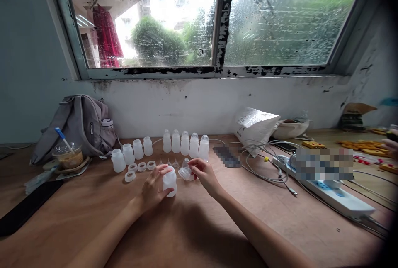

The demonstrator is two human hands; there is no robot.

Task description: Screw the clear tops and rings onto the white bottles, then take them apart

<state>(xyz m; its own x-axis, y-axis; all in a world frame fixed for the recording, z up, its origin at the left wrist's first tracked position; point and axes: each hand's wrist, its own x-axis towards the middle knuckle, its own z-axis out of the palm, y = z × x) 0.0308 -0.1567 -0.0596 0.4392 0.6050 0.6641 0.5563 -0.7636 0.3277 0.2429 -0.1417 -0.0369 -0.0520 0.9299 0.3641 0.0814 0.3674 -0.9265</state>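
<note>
My left hand (154,186) is wrapped round an open white bottle (169,183) standing on the brown table (217,222). Just right of it, the fingers of my right hand (200,171) pinch a clear cap (185,171) from a small group of clear caps. White rings (141,166) lie left of the bottle, with small clear nipples (175,164) behind it. Several open bottles (127,154) stand at the back left. A row of capped bottles (185,143) stands behind my hands.
At the left are a grey backpack (82,125), a drink cup (67,156) and a black flat object (29,208). A white bag (255,127), loose cables (267,168) and a power strip (338,199) lie right. Another person's hand (390,145) shows at the right edge.
</note>
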